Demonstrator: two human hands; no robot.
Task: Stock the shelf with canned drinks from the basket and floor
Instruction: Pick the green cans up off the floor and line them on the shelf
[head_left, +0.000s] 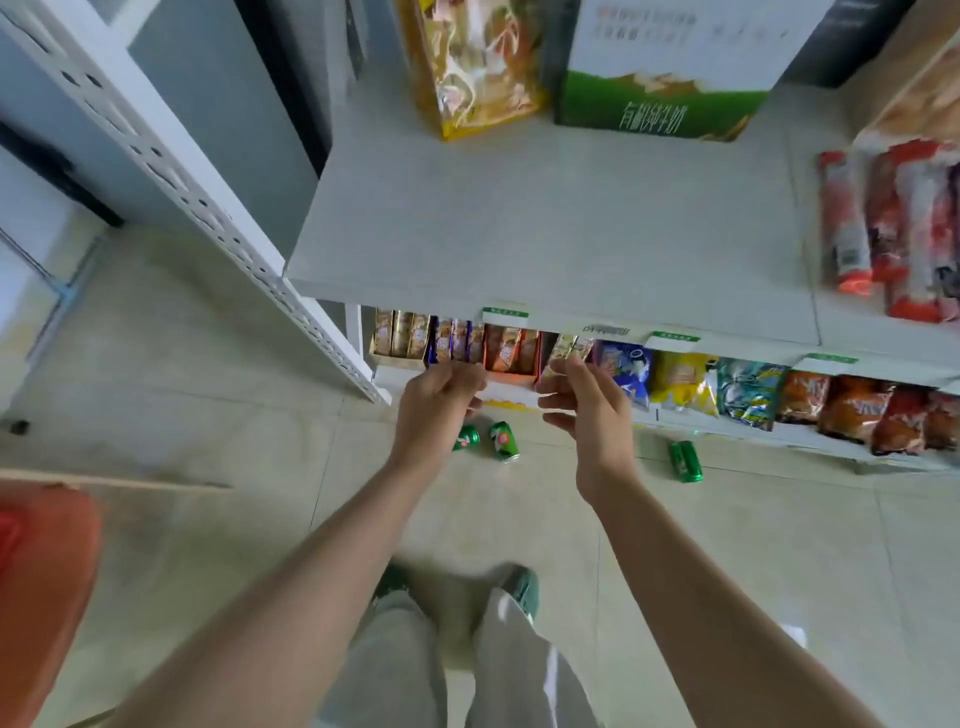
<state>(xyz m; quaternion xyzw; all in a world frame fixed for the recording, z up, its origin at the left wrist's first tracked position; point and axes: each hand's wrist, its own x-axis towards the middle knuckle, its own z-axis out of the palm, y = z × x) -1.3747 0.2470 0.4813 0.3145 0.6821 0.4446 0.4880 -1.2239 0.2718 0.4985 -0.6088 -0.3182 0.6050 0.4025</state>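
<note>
The left grip (441, 410) and the right grip (587, 415) are bare hands held out side by side, with loose fingers holding nothing. Three green cans (503, 441) lie on the floor (727, 571) below them, two together and one off to the right. I think the step is picking up cans, so the next move means bending low to grab one. The big shelf (545, 234) above has room. Snack bags (748, 389) sit close behind the cans and could get bumped. A red thing (47, 571) on the left may be the basket.
</note>
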